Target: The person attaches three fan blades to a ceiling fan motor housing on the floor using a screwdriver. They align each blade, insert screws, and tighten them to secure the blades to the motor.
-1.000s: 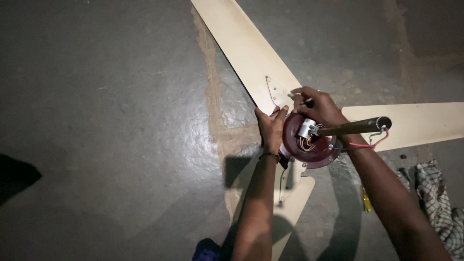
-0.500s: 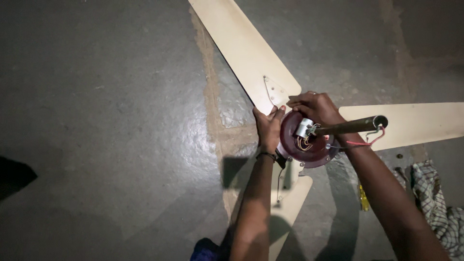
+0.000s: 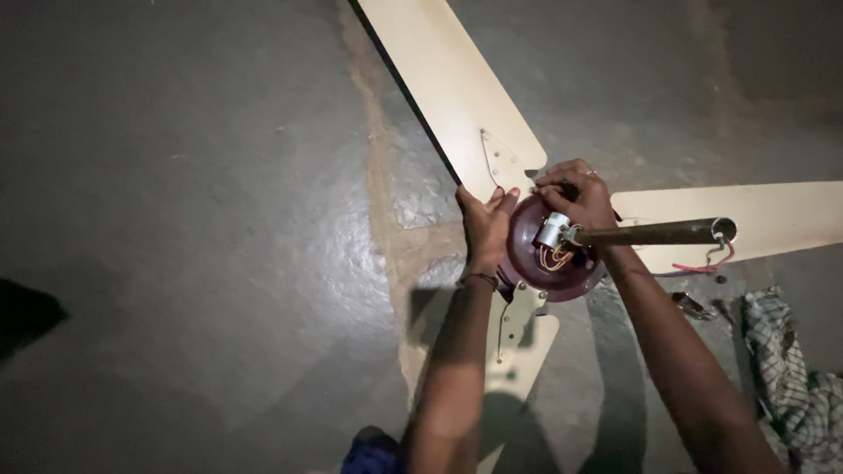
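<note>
Since a moment ago little has shifted: both hands have stayed on the fan, the right one sliding slightly along the hub's upper edge. A ceiling fan lies on the grey concrete floor [image 3: 193,228] with its dark red motor hub [image 3: 549,268] facing up and three cream blades spreading out from it: one long blade [image 3: 443,83] running up and to the left, one blade [image 3: 755,219] stretching off to the right, and a third blade [image 3: 518,351] pointing down between the person's forearms. The left hand [image 3: 486,230] rests flat against the hub's left edge, fingers stretched out and close together, holding nothing. The right hand [image 3: 575,195] curls over the hub's top edge with its fingers bent onto the rim; whether they pinch anything there I cannot tell. A small silver capacitor [image 3: 553,230] with thin wires sits on top of the hub, and a brown down rod [image 3: 659,233] sticks out to the right. A checked cloth [image 3: 790,377] lies on the floor at the right.
</note>
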